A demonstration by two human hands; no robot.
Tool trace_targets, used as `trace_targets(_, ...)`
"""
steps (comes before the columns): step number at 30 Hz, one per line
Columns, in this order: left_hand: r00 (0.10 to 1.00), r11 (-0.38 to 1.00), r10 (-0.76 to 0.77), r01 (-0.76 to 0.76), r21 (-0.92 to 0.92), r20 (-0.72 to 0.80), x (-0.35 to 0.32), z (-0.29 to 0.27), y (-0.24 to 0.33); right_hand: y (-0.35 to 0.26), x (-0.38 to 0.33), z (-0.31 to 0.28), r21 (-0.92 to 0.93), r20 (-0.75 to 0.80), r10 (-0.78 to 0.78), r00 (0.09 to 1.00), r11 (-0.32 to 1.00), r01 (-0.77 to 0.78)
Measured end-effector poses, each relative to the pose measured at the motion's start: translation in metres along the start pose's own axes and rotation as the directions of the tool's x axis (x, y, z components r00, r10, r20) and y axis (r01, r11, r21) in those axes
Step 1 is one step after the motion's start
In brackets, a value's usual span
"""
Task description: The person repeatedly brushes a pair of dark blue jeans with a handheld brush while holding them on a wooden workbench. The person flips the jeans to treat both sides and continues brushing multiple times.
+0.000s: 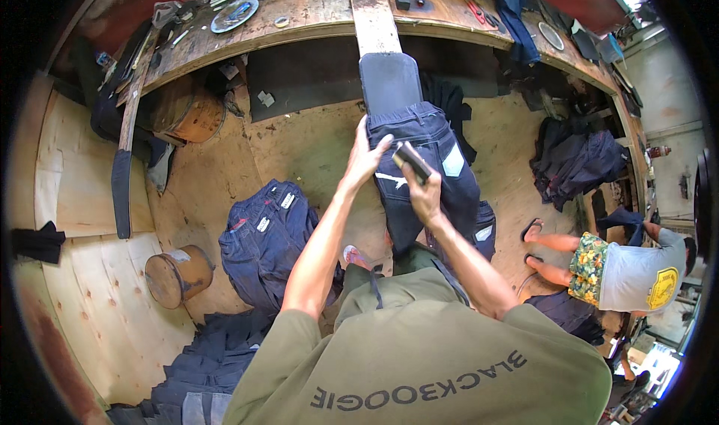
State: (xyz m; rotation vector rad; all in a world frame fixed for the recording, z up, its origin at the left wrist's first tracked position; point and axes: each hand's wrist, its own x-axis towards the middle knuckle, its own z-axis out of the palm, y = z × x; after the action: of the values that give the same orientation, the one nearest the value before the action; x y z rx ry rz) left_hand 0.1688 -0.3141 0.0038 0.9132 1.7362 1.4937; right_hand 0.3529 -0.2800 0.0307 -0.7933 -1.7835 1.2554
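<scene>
A pair of dark denim jeans [433, 187] is pulled by its waist over the end of a dark padded board [391, 85]. A white mark shows on one back pocket, and a pale blue-white patch on the other. My left hand [365, 155] grips the jeans along their left edge, fingers on the side and thumb over the top. In my right hand [424, 197] is a small dark block with a light edge [412, 163], its end close to the pocket with the white mark. Whether the block touches the cloth, I cannot tell.
A wooden workbench [314, 25] with scattered tools and a plate [234, 15] spans the far side. Piled jeans [268, 230] lie left on the floor, with more dark clothing [575, 159] at right. A round wooden drum [178, 275] stands left. Another person [629, 271] works at right.
</scene>
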Motion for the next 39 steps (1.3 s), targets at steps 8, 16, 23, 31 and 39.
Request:
trace_targets(8,0.946,0.935,0.225,-0.143,0.325,-0.233,0.2,0.012,-0.005,0.08,0.216,0.028,0.132,0.067,0.256,0.964,0.956,-0.263)
trace_targets(16,0.973,0.575,0.211,-0.048,0.816,-0.091,0.248,0.042,0.007,0.002,0.152,-0.054,-0.045,0.812,-0.067,0.58,0.983,0.177)
trace_targets(23,0.941,0.622,0.317,-0.113,0.775,-0.118,0.274,0.036,-0.004,0.046,0.155,-0.008,-0.005,0.782,-0.117,0.612,0.981,0.194)
trace_targets(31,0.896,0.696,0.421,-0.217,0.684,-0.144,0.277,0.033,0.0,0.043,0.174,-0.01,0.054,0.768,-0.079,0.635,0.997,0.058)
trace_targets(39,0.862,0.744,0.487,-0.325,0.584,-0.141,0.294,0.019,0.003,0.054,0.179,-0.026,0.074,0.791,-0.066,0.609,0.997,0.013)
